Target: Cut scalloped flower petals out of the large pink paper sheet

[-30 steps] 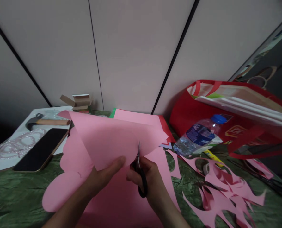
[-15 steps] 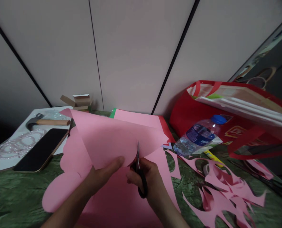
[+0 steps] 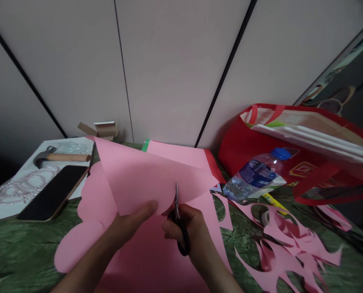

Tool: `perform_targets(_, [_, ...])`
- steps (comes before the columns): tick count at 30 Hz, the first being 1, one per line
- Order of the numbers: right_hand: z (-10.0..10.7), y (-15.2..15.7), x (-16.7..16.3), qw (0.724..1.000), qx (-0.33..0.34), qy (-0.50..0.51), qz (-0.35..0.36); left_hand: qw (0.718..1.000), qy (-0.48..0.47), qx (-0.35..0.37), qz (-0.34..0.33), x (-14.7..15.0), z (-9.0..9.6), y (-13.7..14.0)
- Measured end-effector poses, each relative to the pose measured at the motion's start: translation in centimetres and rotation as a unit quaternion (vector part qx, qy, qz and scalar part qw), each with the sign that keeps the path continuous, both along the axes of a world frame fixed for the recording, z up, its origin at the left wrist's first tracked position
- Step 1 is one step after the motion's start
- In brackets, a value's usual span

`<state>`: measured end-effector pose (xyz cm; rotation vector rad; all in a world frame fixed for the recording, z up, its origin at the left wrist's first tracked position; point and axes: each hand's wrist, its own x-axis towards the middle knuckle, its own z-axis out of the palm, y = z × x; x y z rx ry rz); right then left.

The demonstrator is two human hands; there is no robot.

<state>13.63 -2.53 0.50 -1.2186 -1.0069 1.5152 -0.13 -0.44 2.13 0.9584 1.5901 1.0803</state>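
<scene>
A sheet of pink paper is raised above the table, pinched at its lower edge by my left hand, thumb on top. My right hand grips black-handled scissors, their blades pointing away from me and set into the sheet's near edge. Under both hands lies more pink paper. Rounded pink cut-outs rest to the left, partly under my left forearm. The fingers of my left hand beneath the sheet are hidden.
Pink paper scraps with round holes lie at the right. Behind them are a water bottle, a yellow stick and a red bag. At the left are a phone, a hammer, bead strings and a small open box.
The raised sheet has tilted and shifted slightly right, its left corner further in. The scissors and my right hand have moved a little left, with the blades still in the paper.
</scene>
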Motion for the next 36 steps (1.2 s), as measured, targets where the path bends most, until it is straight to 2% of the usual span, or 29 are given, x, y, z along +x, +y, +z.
perform_targets(5, [-0.1,0.0,0.0,1.0,-0.003,-0.004,-0.002,0.998,-0.027,0.006,-0.055,-0.8,-0.9,0.5])
perform_targets(9, [0.1,0.0,0.0,1.0,-0.001,-0.014,0.002,0.999,-0.003,-0.019,-0.031,-1.2,-1.3,0.7])
perform_targets(17, [0.5,0.1,-0.4,1.0,-0.019,-0.008,-0.005,1.0,-0.007,-0.002,0.008,-0.8,-1.0,0.6])
perform_targets(25, [0.5,0.1,-0.8,0.999,-0.033,0.011,-0.009,0.998,-0.031,0.044,-0.022,-0.5,-1.3,0.7])
perform_targets(27, [0.5,0.0,-1.0,0.999,-0.036,0.017,-0.006,0.998,-0.024,0.045,-0.026,0.1,-1.0,0.4])
perform_targets(30, [0.5,-0.1,-1.1,0.999,-0.029,0.027,-0.001,0.997,-0.021,0.044,-0.066,1.0,-0.1,-0.3])
perform_targets(34, [0.5,-0.3,-1.2,0.999,-0.035,0.02,0.002,1.0,0.021,0.015,0.002,1.5,0.8,-0.6])
perform_targets(36, [0.3,-0.3,-1.1,0.999,-0.038,0.018,0.009,0.999,0.04,0.021,0.016,1.5,0.9,-0.6])
